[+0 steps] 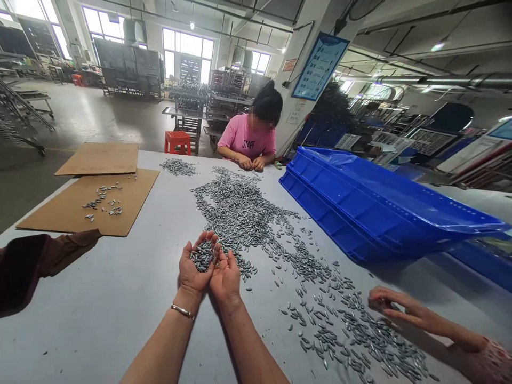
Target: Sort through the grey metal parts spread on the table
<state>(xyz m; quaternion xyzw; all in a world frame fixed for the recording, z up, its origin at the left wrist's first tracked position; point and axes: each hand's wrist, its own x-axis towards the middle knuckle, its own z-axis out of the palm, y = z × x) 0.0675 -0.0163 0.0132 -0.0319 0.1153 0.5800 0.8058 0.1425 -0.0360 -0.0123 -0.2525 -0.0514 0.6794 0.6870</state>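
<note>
My left hand (pixel 195 269), with a silver bangle at the wrist, is cupped palm up around a heap of small grey metal pieces (pixel 203 255). Pressed against its side, my right hand (pixel 225 274) is also palm up with fingers curled; few if any pieces lie on its palm. Both hands are over the white table (pixel 132 298), at the near edge of a large pile of the same pieces (pixel 244 208). The pile spreads toward the lower right.
Cardboard sheets (pixel 96 200) bear some pieces at the left, near a dark object (pixel 24 272). Blue crates (pixel 360 202) stand at the right. A co-worker's hand (pixel 404 309) reaches in from the right. Across the table, a person in pink (pixel 250 138) handles pieces.
</note>
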